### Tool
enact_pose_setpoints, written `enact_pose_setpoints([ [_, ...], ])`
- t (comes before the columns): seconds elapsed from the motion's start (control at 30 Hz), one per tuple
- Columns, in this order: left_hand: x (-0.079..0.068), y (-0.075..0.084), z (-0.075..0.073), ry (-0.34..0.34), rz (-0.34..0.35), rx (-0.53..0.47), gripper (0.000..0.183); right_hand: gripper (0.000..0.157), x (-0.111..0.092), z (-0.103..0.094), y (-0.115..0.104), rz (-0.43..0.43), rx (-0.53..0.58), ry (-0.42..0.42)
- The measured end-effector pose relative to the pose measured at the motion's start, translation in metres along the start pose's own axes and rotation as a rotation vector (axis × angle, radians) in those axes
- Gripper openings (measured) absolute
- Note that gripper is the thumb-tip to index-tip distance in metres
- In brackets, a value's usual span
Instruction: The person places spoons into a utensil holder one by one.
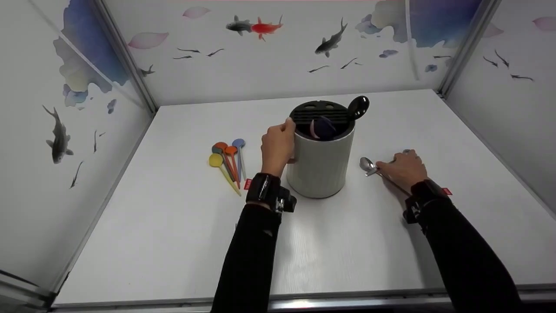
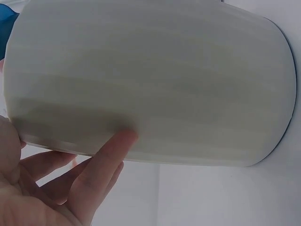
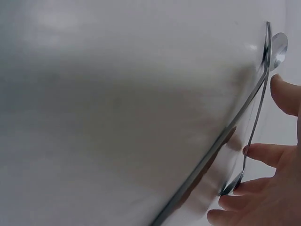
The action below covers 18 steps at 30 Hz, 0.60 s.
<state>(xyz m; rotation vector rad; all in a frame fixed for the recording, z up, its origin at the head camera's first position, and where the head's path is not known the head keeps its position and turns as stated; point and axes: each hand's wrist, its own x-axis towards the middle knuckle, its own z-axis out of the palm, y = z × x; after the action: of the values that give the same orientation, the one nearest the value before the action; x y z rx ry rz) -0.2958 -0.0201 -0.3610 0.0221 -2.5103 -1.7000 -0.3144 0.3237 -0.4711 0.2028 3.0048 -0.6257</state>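
A ribbed off-white utensil holder [image 1: 321,169] with a black slotted top [image 1: 319,112] stands upright on the table. My left hand [image 1: 278,145] grips its left side at the rim, one fingertip pressing the wall in the left wrist view. A glossy black spoon [image 1: 359,107] sticks out of the top, and a dark blue utensil head [image 1: 324,128] shows in the opening. Right of the holder, my right hand [image 1: 404,168] reaches over two crossed metal spoons. Its fingertips touch the thinner spoon [image 3: 256,120], thumb apart from it; the longer spoon's handle [image 3: 202,162] runs alongside.
Left of the holder, several long-handled coloured spoons [image 1: 228,161] lie in a loose fan on the white table [image 1: 173,243]. Panels printed with fish [image 1: 269,65] enclose the back and sides. A metal edge [image 1: 347,303] runs along the front.
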Motion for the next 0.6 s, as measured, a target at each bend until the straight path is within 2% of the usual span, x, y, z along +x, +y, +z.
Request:
enact_pose_setpoints([
  [0.1, -0.0007, 0.0002, 0.0001, -0.004, 0.000, -0.005, 0.049, 0.052, -0.0009, 0.0038, 0.0002, -0.002, -0.008, 0.095],
  [0.23, -0.0008, 0.0003, 0.0003, -0.002, -0.010, 0.002, 0.049, 0.043, -0.0022, 0.0031, -0.0011, -0.012, -0.024, 0.153],
  [0.43, -0.0008, -0.0001, 0.0009, -0.004, -0.014, 0.009, 0.048, 0.021, -0.0011, -0.0007, -0.0056, -0.036, 0.061, 0.114],
  [0.6, -0.0026, -0.0014, 0.0015, 0.002, -0.008, 0.002, 0.048, 0.033, 0.0011, -0.0002, -0.0093, -0.011, 0.131, 0.064],
])
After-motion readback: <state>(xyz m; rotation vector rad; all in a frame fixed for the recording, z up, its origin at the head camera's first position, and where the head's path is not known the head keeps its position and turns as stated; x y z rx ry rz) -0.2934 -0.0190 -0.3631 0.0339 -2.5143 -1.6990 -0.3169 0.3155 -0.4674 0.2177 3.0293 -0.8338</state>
